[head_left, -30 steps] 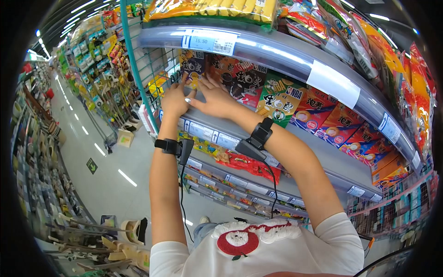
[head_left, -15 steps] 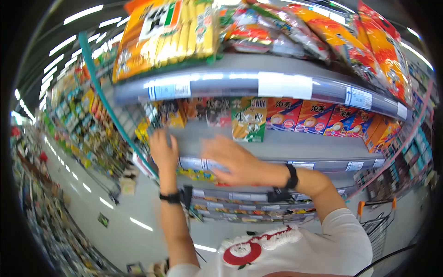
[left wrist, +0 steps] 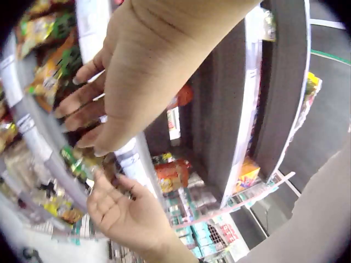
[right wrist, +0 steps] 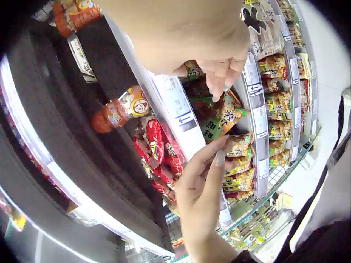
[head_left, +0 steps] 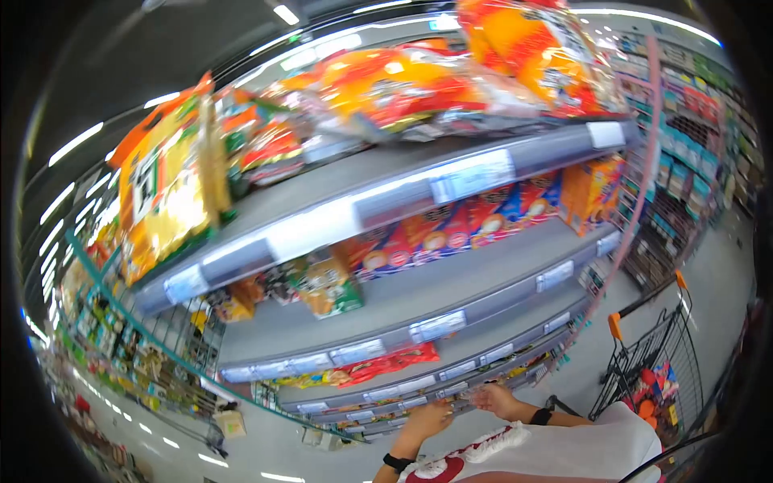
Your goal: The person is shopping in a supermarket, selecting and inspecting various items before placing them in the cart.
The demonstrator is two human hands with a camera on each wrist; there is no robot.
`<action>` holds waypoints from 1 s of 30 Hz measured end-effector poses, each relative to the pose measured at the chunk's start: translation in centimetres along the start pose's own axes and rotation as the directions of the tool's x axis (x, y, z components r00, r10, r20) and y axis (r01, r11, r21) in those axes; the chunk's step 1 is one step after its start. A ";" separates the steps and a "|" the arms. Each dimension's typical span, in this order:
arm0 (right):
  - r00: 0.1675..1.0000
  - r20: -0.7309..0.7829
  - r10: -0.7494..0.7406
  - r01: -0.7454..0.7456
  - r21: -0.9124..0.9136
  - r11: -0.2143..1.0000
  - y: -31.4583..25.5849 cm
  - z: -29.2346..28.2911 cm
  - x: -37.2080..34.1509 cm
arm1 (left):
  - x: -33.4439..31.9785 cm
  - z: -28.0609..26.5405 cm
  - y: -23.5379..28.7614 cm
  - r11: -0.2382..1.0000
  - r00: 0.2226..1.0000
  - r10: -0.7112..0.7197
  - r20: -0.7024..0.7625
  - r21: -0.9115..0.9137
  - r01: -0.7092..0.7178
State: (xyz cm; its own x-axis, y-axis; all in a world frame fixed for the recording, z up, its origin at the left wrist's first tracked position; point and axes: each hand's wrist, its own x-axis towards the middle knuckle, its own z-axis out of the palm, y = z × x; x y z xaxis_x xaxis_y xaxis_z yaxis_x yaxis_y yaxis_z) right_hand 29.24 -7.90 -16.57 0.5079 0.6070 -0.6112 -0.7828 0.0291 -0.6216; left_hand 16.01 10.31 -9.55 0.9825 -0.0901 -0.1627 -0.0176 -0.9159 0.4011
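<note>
In the head view my left hand (head_left: 431, 420) and right hand (head_left: 493, 400) are low in front of the lower shelves, close together. The right wrist view shows the left hand (right wrist: 200, 189) with thumb and forefinger extended, fingertips at the lower edge of an orange-and-green snack packet (right wrist: 227, 116). Above that packet the fingers of my right hand (right wrist: 192, 33) hang down, partly hidden by the wrist. From the left wrist, the right hand (left wrist: 129, 216) appears palm up, its fingers loosely bent near a small green-marked packet (left wrist: 74, 161).
Snack boxes (head_left: 435, 231) line the upper shelf, with large snack bags (head_left: 394, 84) on top. Red packets (head_left: 390, 364) lie on the shelf below. A wire cart (head_left: 664, 354) holding goods stands at the right. Teal (head_left: 153, 326) and pink (head_left: 642, 169) rails edge the rack.
Both hands have left the boxes on the upper shelf and come down toward the lower shelves, drawing nearer the body. The head view has swung right, bringing the cart further into view.
</note>
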 end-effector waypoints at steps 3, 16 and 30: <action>0.999 0.001 0.048 -0.047 0.151 0.987 0.1 -3.4 -1.5 | 2.7 5.5 0.9 0.974 0.987 0.161 0.008 -0.160 -0.158; 0.968 -0.248 0.024 0.108 0.505 0.856 0.8 -19.1 -8.1 | 8.9 9.4 10.6 0.969 0.895 0.241 0.375 -0.047 -0.241; 0.838 -0.542 -0.065 0.462 0.641 0.613 10.4 -15.6 -14.9 | 10.6 10.0 8.6 0.863 0.639 0.338 0.691 0.045 -0.504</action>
State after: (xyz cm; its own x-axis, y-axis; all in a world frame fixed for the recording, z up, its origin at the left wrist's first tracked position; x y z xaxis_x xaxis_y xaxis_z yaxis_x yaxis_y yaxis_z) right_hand 19.10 -29.02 -21.57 0.6710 0.0767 -0.7375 -0.4761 0.8071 -0.3492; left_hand 24.40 -2.43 -16.89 0.4939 -0.6372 -0.5917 -0.5187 -0.7620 0.3876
